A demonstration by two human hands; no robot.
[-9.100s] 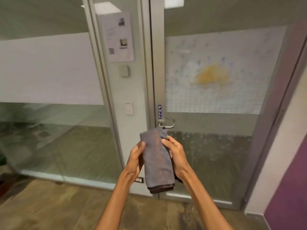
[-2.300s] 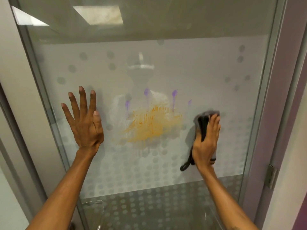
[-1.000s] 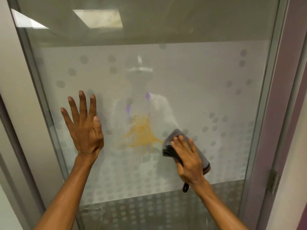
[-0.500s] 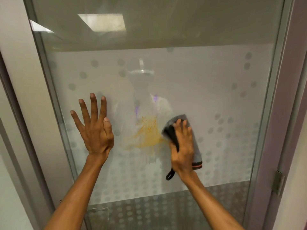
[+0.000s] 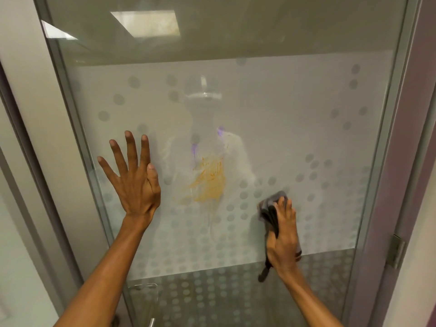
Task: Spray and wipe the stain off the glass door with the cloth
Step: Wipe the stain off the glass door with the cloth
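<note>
"While the right hand [image 5: 283,234] lies flat, fingers straight, pressing the grey cloth [image 5: 269,206] to the glass door [image 5: 306,114] below and right of the orange stain [image 5: 208,182], how should the wipe go?"

"Up and left onto the stain, I'd say; a flat palm spreads the pressure; overlap the strokes and turn to a clean fold, or the orange only smears; the faint runs under the stain want a pass as well."

"And the left hand [image 5: 134,182]?"

"Spread open on the glass left of the stain, holding nothing; it seems to brace the door against the push."

"Anything in the way?"

"Nothing lies between cloth and stain; two purple marks [image 5: 220,133] sit just above the stain; frosted dots [image 5: 243,185] cover the glass around and below it, and a reflection overlays it, so faint residue may be hard to spot; a hinge [image 5: 396,251] sits far right of the stain; no spray bottle shows."
</note>
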